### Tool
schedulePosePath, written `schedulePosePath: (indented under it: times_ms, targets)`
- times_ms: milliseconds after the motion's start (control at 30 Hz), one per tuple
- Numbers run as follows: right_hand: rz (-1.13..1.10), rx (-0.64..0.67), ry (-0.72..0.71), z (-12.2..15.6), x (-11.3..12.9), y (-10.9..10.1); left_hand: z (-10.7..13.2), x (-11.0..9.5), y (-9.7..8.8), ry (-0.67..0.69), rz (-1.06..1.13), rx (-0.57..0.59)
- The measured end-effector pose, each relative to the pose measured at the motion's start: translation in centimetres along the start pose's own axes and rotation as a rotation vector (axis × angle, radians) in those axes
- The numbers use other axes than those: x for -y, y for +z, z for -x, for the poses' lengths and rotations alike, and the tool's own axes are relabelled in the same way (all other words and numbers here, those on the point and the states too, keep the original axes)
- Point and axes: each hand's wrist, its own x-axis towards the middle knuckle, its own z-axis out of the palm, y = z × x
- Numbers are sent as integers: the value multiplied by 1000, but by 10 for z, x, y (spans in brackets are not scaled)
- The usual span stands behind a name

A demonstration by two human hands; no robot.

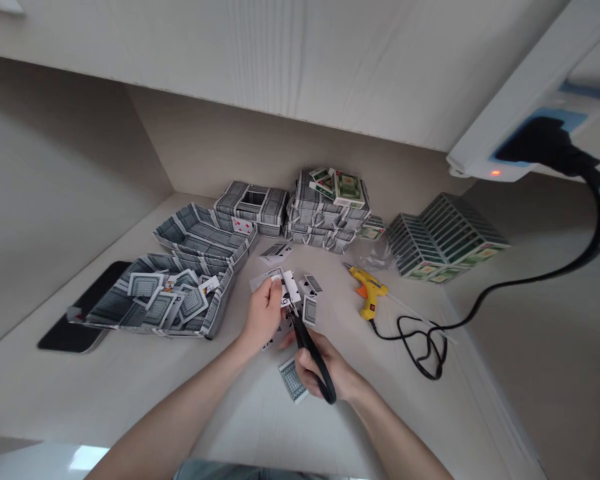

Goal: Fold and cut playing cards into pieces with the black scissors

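My left hand (264, 313) pinches a white playing card (286, 285) and holds it a little above the table. My right hand (325, 370) grips black-handled scissors (313, 353), whose blades reach up to the card's lower edge. Small cut card pieces (310, 310) lie around both hands, and one patterned piece (293, 380) rests just left of my right hand.
A tray folded from cards (155, 300) holds loose cards at the left, beside a black phone (75, 320). More card boxes (253, 207) and stacks (325, 213) stand at the back. A yellow glue gun (370, 293) with a black cord (425, 340) lies right; a fanned card block (445, 240) beyond.
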Motion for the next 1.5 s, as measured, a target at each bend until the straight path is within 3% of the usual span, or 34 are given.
schedulePosePath:
  times_ms: [633, 1100, 1233, 1400, 1500]
  targets:
    - [11, -28, -2, 0, -6, -1, 2, 2, 2, 0, 24, -13]
    - [120, -58, -79, -6, -9, -7, -3, 4, -2, 4, 10, 7]
    - [226, -225, -144, -5, -2, -17, -6, 6, -6, 35, -92, -6]
    - [748, -741, -306, -4, 10, -38, -13, 7, -12, 118, -144, -72]
    - [995, -913, -298, -5, 11, -50, -18, 11, -13, 136, -240, -64]
